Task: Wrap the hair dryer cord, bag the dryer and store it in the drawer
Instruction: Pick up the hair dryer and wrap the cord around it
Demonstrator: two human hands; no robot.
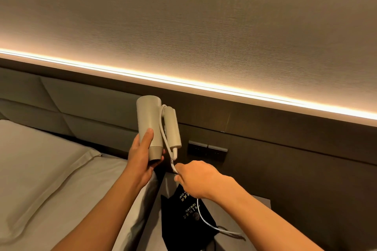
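Count: one hair dryer [148, 122], one cord [165, 140], one black bag [187, 216], two switch plates [207, 151], one pillow [40, 171], two hands.
Left hand [142, 159]: reaching up from the lower left with forearm bare, gripping the lower end of the dryer's barrel, thumb lying along the front, fingers curling round underneath.
Right hand [196, 179]: coming in from the lower right, back of the hand facing up, pinching the cord between closed fingers just below the dryer.
Hair dryer: being held up in the air, barrel standing nearly upright, in front of the dark wall panel [285, 149] and above the gap between bed [98, 199] and bedside table [259, 203]; pale beige, handle folded down alongside the barrel.
Cord: white, looping once between barrel and handle, running down into the right hand, then trailing out below the wrist across the bag toward the right.
Bag: lying flat on the bedside table beneath the right forearm, near the table's left edge, showing gold print.
Switch plates: sitting side by side on the wall panel, just right of the dryer's handle.
Pillow: lying on the bed at the left.
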